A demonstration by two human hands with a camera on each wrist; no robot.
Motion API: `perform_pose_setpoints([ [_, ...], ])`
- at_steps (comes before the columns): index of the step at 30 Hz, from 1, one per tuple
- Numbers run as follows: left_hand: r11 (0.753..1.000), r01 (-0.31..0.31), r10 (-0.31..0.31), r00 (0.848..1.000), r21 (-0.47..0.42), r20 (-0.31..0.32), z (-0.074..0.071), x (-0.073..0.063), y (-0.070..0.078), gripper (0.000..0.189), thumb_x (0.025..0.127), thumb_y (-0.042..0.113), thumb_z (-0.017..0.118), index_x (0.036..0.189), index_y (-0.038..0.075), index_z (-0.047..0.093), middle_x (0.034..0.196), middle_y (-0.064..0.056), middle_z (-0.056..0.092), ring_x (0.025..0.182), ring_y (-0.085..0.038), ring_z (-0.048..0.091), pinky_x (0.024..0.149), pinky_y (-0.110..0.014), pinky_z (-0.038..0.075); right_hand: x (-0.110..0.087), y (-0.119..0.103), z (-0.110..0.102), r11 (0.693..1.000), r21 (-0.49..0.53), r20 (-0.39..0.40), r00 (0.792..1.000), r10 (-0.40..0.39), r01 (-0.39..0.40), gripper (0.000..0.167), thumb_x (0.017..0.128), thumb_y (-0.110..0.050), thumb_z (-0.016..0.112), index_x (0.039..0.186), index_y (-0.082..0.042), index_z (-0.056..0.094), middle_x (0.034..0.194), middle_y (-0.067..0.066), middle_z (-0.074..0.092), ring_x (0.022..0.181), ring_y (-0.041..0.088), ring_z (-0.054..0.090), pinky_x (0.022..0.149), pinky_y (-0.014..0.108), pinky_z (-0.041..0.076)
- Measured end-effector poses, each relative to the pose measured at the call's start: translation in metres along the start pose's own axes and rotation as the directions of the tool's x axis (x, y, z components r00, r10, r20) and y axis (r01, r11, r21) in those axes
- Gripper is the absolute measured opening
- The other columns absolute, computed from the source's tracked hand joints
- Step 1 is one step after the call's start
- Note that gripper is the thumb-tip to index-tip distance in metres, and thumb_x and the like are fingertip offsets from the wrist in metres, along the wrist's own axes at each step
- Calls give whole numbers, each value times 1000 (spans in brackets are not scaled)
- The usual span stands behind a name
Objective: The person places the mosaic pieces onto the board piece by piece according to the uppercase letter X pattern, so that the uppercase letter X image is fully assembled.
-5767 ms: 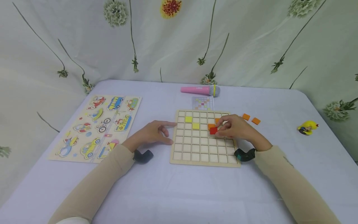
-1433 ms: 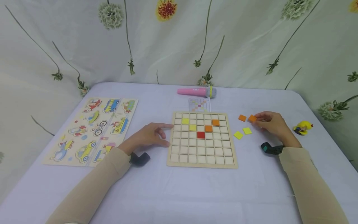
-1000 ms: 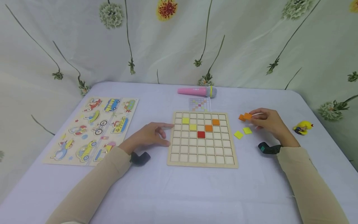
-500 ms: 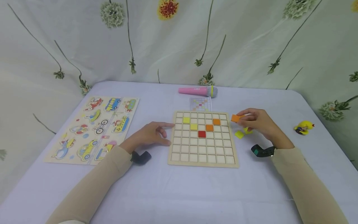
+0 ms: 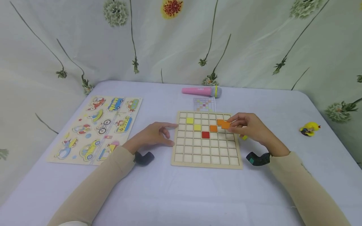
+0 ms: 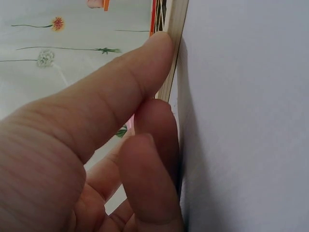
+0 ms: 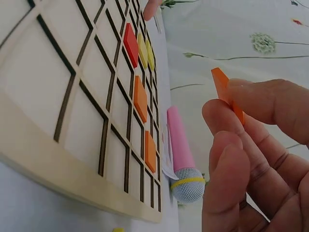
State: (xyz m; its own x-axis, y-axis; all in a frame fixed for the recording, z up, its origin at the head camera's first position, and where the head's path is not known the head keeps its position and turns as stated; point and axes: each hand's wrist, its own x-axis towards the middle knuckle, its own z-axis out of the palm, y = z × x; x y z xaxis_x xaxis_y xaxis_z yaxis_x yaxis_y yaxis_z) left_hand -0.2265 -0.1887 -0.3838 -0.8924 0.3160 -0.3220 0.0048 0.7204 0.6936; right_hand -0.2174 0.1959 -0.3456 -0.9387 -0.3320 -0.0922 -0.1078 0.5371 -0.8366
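A wooden grid board (image 5: pixel 197 165) lies flat on the table between the hands. Two yellow tiles, a red tile (image 5: pixel 205 135) and two orange tiles (image 5: pixel 213 128) sit in its squares. Over the board's upper right part, my right hand (image 5: pixel 247 127) pinches an orange square tile (image 7: pixel 220 84) between thumb and fingers; I cannot tell whether a second tile lies against it. The right wrist view shows it raised above the board. My left hand (image 5: pixel 154 134) rests at the board's left edge, index finger and thumb apart, a fingertip against the wooden side (image 6: pixel 169 79).
Behind the board lie a small pattern card (image 5: pixel 204 104) and a pink toy microphone (image 5: pixel 198 91). A vehicle picture puzzle (image 5: pixel 93 131) covers the left. A yellow tile (image 5: pixel 244 137) shows under the right hand, and a yellow duck toy (image 5: pixel 310 129) stands at the right.
The red tile has been let go on the board. My right hand went to the loose orange tiles, took hold there and came left over the board. The left hand stays put.
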Motion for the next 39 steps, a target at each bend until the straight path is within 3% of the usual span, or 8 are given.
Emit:
perform_pose_setpoints([
  [7,1000,-6,6,1000,-5,3,0,-1,1,82,84,25,94,158,22,58,104,-5,68,81,-20,56,78,-34,43,1,-3,14,996,-19,58,995,-87,88,28,95,-9,82,118,4,73,99,7,76,82,21,64,63,34,56],
  [14,1000,-2,2,1000,-21,3,0,-1,0,82,84,25,94,158,22,59,104,-5,68,81,-21,55,78,-35,43,9,-7,26,993,-17,144,983,-111,115,28,94,-7,83,116,6,74,97,7,74,81,23,63,61,30,55],
  [21,1000,10,-10,1000,-9,2,0,0,0,83,84,26,94,158,24,58,104,-5,68,82,-21,56,78,-35,43,16,-13,39,983,-58,205,965,-161,176,21,92,-6,82,110,3,75,95,5,75,85,19,66,76,26,52],
  [27,1000,24,-24,1000,4,3,0,1,1,83,84,28,94,159,25,58,106,-5,68,84,-22,56,79,-35,43,22,-16,51,970,-71,257,944,-209,234,18,91,-4,82,107,3,76,92,5,74,81,16,65,74,28,53],
  [30,1000,29,-29,1000,3,3,0,1,2,83,84,28,94,159,25,57,107,-5,68,85,-22,57,80,-35,43,24,-20,56,967,-88,277,938,-208,240,17,91,-5,82,106,1,76,90,4,73,78,16,65,73,29,53],
  [39,998,55,-55,998,2,3,0,-1,4,82,85,27,94,159,26,58,106,-5,68,86,-23,56,80,-36,43,29,-27,70,967,-148,276,947,-162,209,12,91,-5,81,102,-2,77,84,0,70,78,14,63,78,32,53],
])
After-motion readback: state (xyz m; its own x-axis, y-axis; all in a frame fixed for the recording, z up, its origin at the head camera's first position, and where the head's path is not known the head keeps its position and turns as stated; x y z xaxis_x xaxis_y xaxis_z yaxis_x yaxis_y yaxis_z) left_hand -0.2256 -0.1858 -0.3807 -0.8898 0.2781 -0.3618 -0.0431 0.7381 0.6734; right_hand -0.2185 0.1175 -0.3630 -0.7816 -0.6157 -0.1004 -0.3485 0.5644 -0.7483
